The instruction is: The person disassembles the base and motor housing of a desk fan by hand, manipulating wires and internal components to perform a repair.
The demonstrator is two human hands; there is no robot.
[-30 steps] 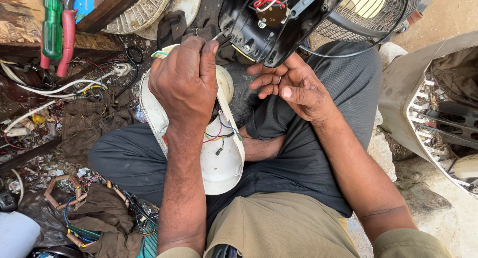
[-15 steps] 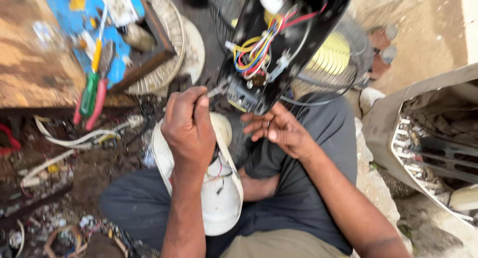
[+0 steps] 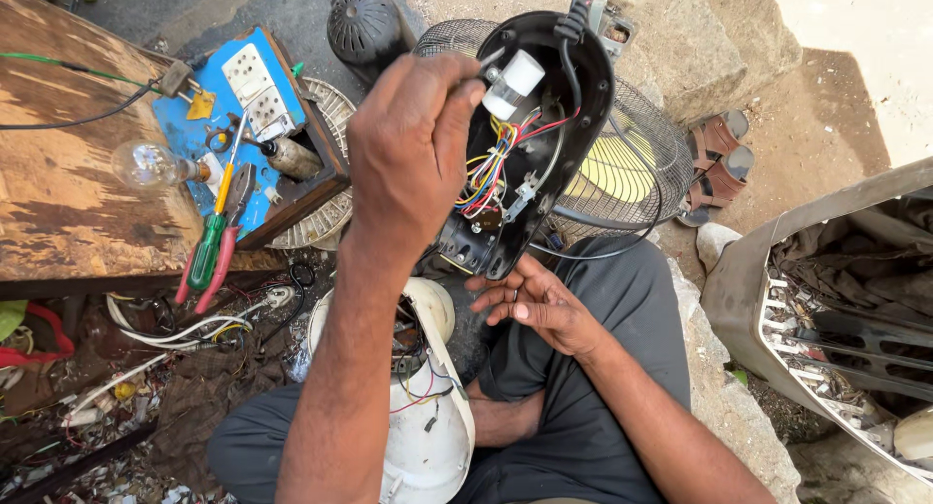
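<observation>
Left hand (image 3: 413, 139) raised at centre, fingers pinched on a thin metal tool, likely a screwdriver, tip aimed into the open fan housing (image 3: 530, 144). Right hand (image 3: 539, 305) just below the housing's near edge, palm up, fingers loosely spread, holding nothing; probably placed so to steady the shell or catch a loose part. Housing tilted with its open side toward the camera, seemingly so the inside can be reached. Black, rounded, glossy shell; inside, a bundle of coloured wires (image 3: 486, 169) in yellow, blue, red and white, a white cylindrical capacitor (image 3: 513, 84) near the far end, a black cable looping over the rim. Behind it, to the right, a wire fan guard (image 3: 637, 164) with yellow blades showing through. White fan base (image 3: 428, 421) resting across the lap, near centre, its own wires exposed. On the wooden bench (image 3: 78, 203) at left: a blue socket board (image 3: 228, 144), a clear bulb (image 3: 146, 164), a green screwdriver (image 3: 209, 246), red pliers (image 3: 225, 251). Sandals (image 3: 719, 159) on the ground at far right.
</observation>
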